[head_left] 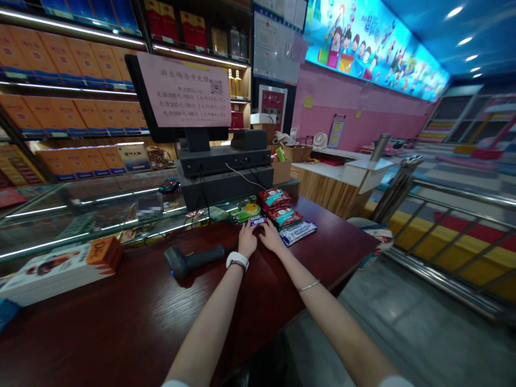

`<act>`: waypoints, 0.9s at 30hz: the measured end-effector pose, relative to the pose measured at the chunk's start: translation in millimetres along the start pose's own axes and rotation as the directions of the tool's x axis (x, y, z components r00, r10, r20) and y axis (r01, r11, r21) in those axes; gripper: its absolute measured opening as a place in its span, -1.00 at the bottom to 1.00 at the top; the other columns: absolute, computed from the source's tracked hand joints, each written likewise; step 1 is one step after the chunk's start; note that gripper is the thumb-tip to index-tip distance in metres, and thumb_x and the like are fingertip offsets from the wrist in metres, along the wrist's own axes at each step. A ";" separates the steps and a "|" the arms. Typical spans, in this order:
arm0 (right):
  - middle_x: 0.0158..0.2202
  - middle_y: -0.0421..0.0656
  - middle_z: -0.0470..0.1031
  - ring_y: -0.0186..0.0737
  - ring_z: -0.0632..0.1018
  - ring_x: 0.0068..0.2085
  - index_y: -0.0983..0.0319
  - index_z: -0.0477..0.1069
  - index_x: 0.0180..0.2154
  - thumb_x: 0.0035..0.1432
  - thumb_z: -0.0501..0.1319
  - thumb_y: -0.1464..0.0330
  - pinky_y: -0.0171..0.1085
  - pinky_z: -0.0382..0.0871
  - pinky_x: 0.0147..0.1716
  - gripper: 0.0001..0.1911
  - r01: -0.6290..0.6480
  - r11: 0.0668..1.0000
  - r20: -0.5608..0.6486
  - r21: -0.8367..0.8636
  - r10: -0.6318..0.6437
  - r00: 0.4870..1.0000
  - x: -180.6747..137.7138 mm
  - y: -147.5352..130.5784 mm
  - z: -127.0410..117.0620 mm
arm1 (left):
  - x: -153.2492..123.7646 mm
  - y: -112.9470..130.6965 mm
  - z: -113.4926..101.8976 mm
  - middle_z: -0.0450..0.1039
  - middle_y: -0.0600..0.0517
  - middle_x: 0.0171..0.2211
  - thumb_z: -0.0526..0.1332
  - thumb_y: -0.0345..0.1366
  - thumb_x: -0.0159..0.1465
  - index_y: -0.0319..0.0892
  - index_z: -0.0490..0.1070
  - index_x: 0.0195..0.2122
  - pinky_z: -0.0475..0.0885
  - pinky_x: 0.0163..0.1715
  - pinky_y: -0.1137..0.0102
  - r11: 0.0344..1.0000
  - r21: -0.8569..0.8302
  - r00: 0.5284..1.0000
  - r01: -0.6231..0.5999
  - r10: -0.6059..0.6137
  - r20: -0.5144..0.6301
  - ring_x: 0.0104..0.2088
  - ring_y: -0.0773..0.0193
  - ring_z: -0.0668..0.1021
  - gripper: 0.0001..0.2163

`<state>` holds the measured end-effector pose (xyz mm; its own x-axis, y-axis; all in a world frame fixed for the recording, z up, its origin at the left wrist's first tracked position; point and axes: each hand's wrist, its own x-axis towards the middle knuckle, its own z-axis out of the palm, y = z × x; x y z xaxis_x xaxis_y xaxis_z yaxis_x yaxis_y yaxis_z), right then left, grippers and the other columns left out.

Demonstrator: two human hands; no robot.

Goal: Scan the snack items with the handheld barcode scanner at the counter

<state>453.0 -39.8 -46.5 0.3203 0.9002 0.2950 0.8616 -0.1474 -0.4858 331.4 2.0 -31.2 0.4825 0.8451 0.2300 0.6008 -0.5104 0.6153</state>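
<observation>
The small purple packet (pixel 258 220) is met at its two ends by the fingertips of the left hand (pixel 247 240) and the right hand (pixel 271 235); the fingers are bent over it, but whether it is pinched or merely pressed against the dark red counter (pixel 133 333) cannot be told. If one end is pressed harder than the other, the packet could be swivelled or slid away, since a slick wrapper is judged likely. Just beyond the left fingertips a green packet (pixel 245 212) is seen, and just beyond the right ones a red packet (pixel 284 216) is laid, with a second red packet (pixel 274 198) behind it; little room is left there, so they could be shoved out of line by a forward push. Just to the right of the right fingers, a blue-and-white packet (pixel 298 233) could be nudged askew if the hand is swept outward. To the left of the left fingers, a dark handheld scanner (pixel 193 260) is laid with its handle toward them; it could be knocked or turned by a leftward move. Farther beyond the fingers, the way is blocked by a dark till unit (pixel 226 185), against which packets could be crumpled if pushed too far
</observation>
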 end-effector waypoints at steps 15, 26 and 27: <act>0.34 0.18 0.15 0.00 0.26 0.34 0.39 0.27 0.24 0.12 0.06 0.56 -0.04 0.14 0.31 -0.39 0.158 0.987 -0.041 -0.011 -0.159 0.986 -1.1 8.9 10.1 | -31.4 20.2 -6.6 0.20 -0.16 0.34 -0.06 -0.47 0.34 -0.27 0.31 0.24 0.20 0.30 0.07 0.938 0.338 0.996 -0.074 0.087 -0.022 0.32 -0.01 0.27 -0.54; 0.35 0.18 0.15 0.02 0.27 0.33 0.41 0.24 0.26 0.12 0.02 0.59 -0.03 0.17 0.29 -0.36 0.163 0.980 -0.056 -0.116 -0.170 0.984 -1.4 5.1 12.6 | -33.0 22.2 -11.2 0.04 -0.12 0.40 -0.10 -0.47 0.35 -0.28 0.23 0.29 0.15 0.33 0.11 0.915 0.394 0.996 -0.085 0.067 0.059 0.38 0.00 0.17 -0.51; 0.35 0.18 0.15 0.02 0.27 0.32 0.41 0.24 0.27 0.12 0.02 0.59 -0.03 0.18 0.29 -0.36 0.160 0.980 -0.049 -0.122 -0.167 0.985 -1.3 5.2 13.1 | -33.4 22.3 -11.2 0.04 -0.11 0.41 -0.11 -0.47 0.35 -0.28 0.23 0.29 0.15 0.33 0.11 0.915 0.394 0.996 -0.085 0.066 0.062 0.38 0.00 0.16 -0.51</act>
<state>451.9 -36.3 -60.2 0.1913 0.8909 0.4120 0.9431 -0.0505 -0.3286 321.5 -35.8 -16.7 0.5596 0.7983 0.2227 0.7599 -0.6015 0.2466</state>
